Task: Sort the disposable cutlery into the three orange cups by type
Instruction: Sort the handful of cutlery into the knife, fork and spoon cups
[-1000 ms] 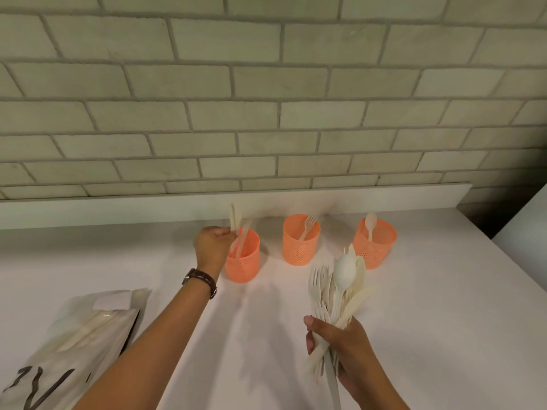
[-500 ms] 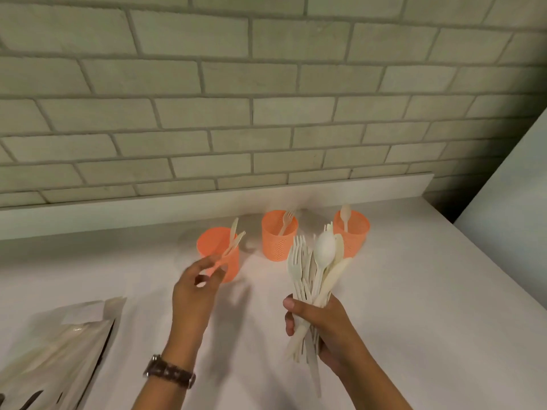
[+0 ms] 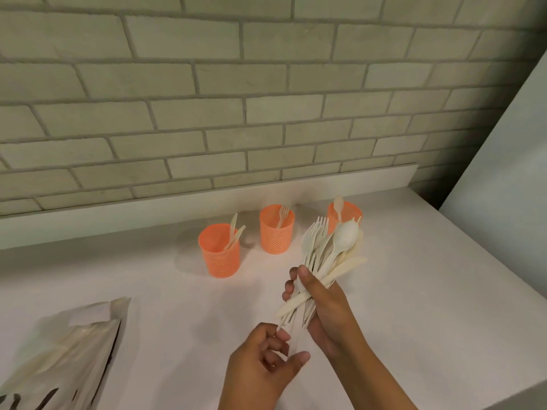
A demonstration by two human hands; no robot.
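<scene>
I see the bundle of cutlery [image 3: 318, 261] raised above the counter [image 3: 177, 306], in front of the three cups and partly covering the rightmost one. The right hand [image 3: 324, 303] grips it round the handles, thumb across the front and fingers wrapped behind. In the fan at the top I count at least three fork heads on the left, one spoon bowl plainly in front and one knife blade pointing right. More pieces are packed behind them, too overlapped for me to count. The left hand [image 3: 263, 359] sits just below, its thumb and curled fingers pinching the lower ends of the handles that stick out under the right hand. I cannot tell how many handles it has.

Beyond stand three orange mesh cups in a slanting row. The left cup [image 3: 219, 255] holds knives, at least two, leaning right. The middle cup [image 3: 276, 232] holds one fork, and the right cup [image 3: 350, 211] holds one spoon standing upright.

At the lower left, one plastic bag [image 3: 65, 350] lies flat on the counter with pale pieces inside. A brick wall [image 3: 207, 99] runs behind the counter.
</scene>
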